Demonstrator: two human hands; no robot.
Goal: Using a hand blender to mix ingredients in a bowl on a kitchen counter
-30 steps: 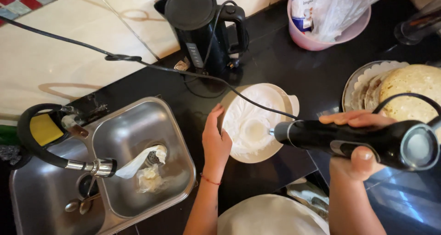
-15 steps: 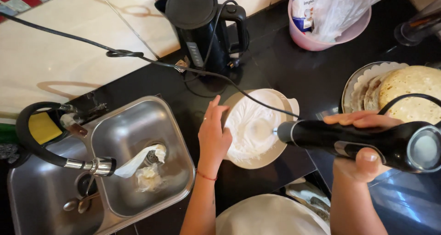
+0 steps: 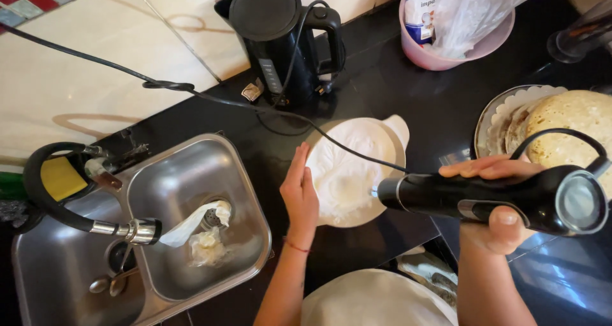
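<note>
A white bowl (image 3: 389, 138) with a pouring lip stands on the black counter, full of white cream (image 3: 347, 173). My left hand (image 3: 299, 192) rests flat against the bowl's left side, fingers pointing away from me. My right hand (image 3: 500, 202) grips a black hand blender (image 3: 484, 198), whose tip is sunk in the cream. The blender's black cord (image 3: 191, 91) runs from the bowl across the counter toward the far left.
A black electric kettle (image 3: 277, 42) stands behind the bowl. A steel sink (image 3: 191, 237) with a hose faucet (image 3: 121, 227) and crumpled paper lies at left. A pink tub (image 3: 446, 55) with bags sits far right. A plate of flatbreads (image 3: 561, 125) is at right.
The blender has shifted slightly to the right in the bowl. My left hand slid a little forward along the bowl's side.
</note>
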